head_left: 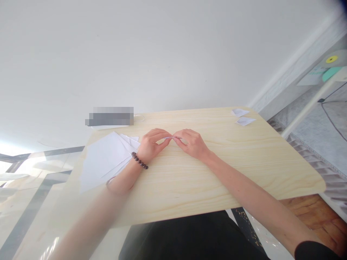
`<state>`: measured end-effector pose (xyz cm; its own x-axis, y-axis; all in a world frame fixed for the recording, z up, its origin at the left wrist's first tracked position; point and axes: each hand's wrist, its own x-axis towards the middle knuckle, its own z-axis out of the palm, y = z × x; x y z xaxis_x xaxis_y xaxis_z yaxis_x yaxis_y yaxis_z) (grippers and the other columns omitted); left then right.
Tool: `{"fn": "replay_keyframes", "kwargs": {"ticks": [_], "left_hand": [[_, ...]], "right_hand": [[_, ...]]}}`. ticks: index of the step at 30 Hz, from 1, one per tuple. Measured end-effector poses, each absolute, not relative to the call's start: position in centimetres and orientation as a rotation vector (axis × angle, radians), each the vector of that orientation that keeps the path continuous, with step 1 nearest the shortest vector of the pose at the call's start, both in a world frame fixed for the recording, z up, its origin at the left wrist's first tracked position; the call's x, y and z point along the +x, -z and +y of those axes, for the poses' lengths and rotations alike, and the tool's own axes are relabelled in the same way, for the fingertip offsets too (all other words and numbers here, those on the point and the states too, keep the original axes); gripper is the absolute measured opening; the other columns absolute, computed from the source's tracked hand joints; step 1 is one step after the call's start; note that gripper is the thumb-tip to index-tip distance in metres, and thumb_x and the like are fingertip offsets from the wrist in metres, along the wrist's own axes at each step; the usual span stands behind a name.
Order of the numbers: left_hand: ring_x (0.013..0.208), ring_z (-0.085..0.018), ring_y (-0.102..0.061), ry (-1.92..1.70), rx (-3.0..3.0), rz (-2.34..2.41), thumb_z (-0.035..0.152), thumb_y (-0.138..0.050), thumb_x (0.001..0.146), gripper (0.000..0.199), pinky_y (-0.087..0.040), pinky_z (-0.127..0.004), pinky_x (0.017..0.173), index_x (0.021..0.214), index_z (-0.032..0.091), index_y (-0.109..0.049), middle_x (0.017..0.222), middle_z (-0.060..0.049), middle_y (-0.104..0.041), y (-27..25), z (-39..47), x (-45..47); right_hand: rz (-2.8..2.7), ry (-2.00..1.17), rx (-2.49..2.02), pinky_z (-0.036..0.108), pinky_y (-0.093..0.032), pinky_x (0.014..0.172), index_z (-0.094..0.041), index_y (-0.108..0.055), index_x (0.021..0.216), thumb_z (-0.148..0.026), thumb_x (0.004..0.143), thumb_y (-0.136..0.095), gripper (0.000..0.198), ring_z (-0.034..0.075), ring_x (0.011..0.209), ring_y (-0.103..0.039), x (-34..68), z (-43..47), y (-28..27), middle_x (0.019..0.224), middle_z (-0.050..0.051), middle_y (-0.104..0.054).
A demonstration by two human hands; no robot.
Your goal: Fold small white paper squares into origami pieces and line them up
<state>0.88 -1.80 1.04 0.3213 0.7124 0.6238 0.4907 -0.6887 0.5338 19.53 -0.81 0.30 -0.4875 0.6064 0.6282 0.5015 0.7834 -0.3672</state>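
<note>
Over the middle of the table, a small piece of folded paper [168, 137] is pinched between both hands and seen nearly edge-on. My left hand [152, 142], with a dark bead bracelet at the wrist, grips its left side between thumb and fingers. Fingertips of my right hand [193, 142] close on its right side, meeting the left fingertips. Most of the paper is hidden by the fingers. Several sheets of white paper [100, 159] lie by my left wrist, partly under the forearm.
Two small folded paper pieces [245, 121] rest at the back right of the wooden table [173, 191]. A blurred-out box-like object [111, 117] stands at the back left, against the wall. A pale pole [309, 104] rises beyond the table's right edge.
</note>
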Motion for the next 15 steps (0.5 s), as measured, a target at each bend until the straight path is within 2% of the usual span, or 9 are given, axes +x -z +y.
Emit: {"fn": "replay_keyframes", "kwargs": {"ticks": [8,15], "left_hand": [[0.081,-0.016,-0.060,-1.241,2.295,1.148,0.025,-0.055,0.077,0.013,-0.045,-0.030,0.080,0.082,0.021,-0.067,0.085,-0.003,-0.067,-1.11,-1.99,1.01],[0.081,-0.016,-0.058,-1.185,2.363,1.126,0.024,-0.056,0.075,0.011,-0.044,-0.031,0.079,0.081,0.019,-0.064,0.085,-0.005,-0.065,-1.24,-2.05,0.82]], "right_hand": [[-2.193,-0.155,-0.825,0.027,-0.042,0.072,-0.020,-0.058,0.084,-0.025,0.084,-0.045,0.015,0.014,0.074,-0.057,19.68,-0.80,-0.18,0.079,0.002,-0.064],[-2.300,-0.113,-0.788,0.026,-0.043,0.071,-0.020,-0.059,0.088,-0.025,0.086,-0.042,0.018,0.014,0.079,-0.057,19.84,-0.91,-0.30,0.084,0.003,-0.063]]}}
